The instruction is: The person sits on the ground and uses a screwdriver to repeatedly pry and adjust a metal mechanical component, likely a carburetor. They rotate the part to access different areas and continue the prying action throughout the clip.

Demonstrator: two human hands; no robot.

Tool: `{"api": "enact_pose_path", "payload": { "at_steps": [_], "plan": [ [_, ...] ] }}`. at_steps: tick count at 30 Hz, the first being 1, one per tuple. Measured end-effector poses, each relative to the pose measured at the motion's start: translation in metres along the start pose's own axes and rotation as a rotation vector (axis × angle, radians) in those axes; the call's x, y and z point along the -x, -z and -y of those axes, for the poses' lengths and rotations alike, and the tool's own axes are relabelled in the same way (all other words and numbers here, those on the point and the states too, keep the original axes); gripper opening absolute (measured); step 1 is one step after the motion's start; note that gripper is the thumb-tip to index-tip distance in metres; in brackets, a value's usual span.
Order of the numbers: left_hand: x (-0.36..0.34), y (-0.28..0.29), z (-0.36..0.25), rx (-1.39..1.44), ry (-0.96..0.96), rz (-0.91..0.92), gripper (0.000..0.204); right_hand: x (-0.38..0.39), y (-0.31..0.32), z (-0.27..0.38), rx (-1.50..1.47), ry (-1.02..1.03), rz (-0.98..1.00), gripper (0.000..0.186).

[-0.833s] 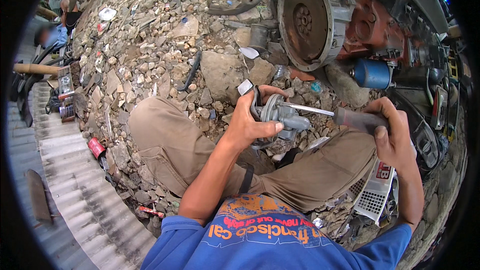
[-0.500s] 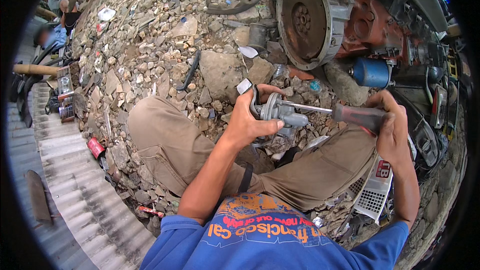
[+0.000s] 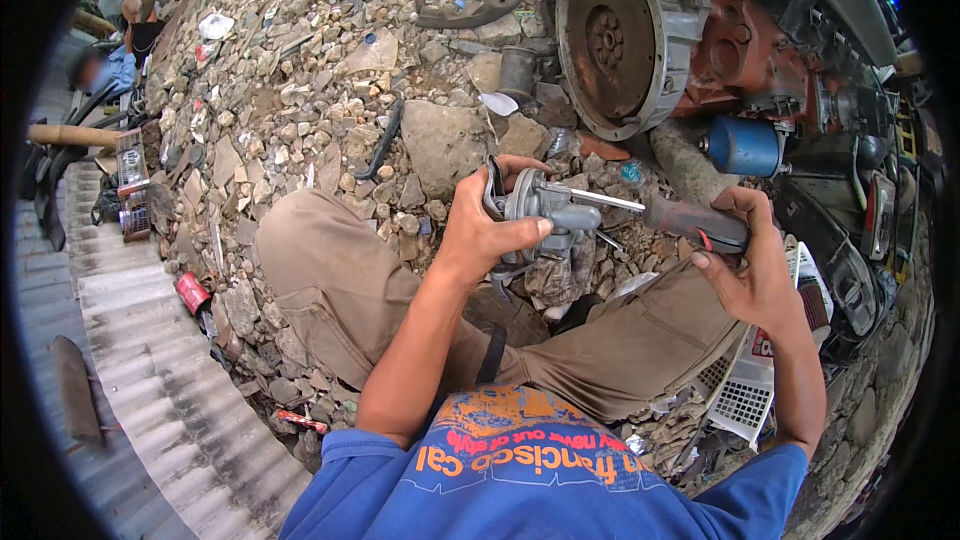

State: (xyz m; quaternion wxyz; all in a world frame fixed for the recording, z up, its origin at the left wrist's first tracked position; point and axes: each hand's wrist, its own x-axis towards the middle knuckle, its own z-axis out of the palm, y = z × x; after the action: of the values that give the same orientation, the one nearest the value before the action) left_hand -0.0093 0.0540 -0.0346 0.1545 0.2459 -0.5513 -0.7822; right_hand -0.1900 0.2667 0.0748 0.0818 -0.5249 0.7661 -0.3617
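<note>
My left hand (image 3: 480, 230) is wrapped round a grey metal pump-like part (image 3: 560, 220), which has a round flange, a rounded body and a curved piece at its back, half hidden by my fingers. A screwdriver (image 3: 695, 225) with a dark grey and red handle lies across the part from the right; its steel shaft reaches the top of the flange, and I cannot make out exactly what the tip sits in. My right hand (image 3: 745, 275) grips the handle, thumb underneath. Both hands are above my bent legs in brown trousers (image 3: 630, 340).
An engine block (image 3: 740, 40) with a round housing (image 3: 610, 40) and blue filter (image 3: 740, 145) stands upper right. A white perforated crate (image 3: 740, 400) lies by my right leg. Rubble (image 3: 300, 90) covers the ground. Corrugated sheets (image 3: 160, 360) run along the left. Co-workers (image 3: 130, 40) are upper left.
Both hands, the metal part and the screwdriver have shifted slightly left. The handle now tilts down to the right, and my right hand's fingers have changed their hold on it.
</note>
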Motion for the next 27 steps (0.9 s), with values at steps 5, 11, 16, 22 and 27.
{"api": "enact_pose_path", "payload": {
  "at_steps": [5,11,16,22,27],
  "plan": [
    [0.001,-0.003,0.002,0.034,-0.003,0.003,0.065,0.001,0.022,-0.003,0.194,-0.136,0.278,0.051],
    [-0.002,-0.002,0.006,0.026,-0.020,0.076,0.061,0.009,0.017,-0.003,0.088,-0.089,0.182,0.056],
    [0.000,-0.003,0.006,0.009,0.029,0.061,0.065,0.009,0.021,0.001,0.082,-0.154,0.229,0.056],
    [0.001,0.001,0.013,0.009,-0.010,0.100,0.061,0.013,0.029,-0.011,0.065,-0.418,0.322,0.056],
    [0.002,-0.001,0.012,-0.013,-0.011,0.064,0.059,0.009,0.001,-0.005,-0.098,-0.073,-0.086,0.050]
  ]
}}
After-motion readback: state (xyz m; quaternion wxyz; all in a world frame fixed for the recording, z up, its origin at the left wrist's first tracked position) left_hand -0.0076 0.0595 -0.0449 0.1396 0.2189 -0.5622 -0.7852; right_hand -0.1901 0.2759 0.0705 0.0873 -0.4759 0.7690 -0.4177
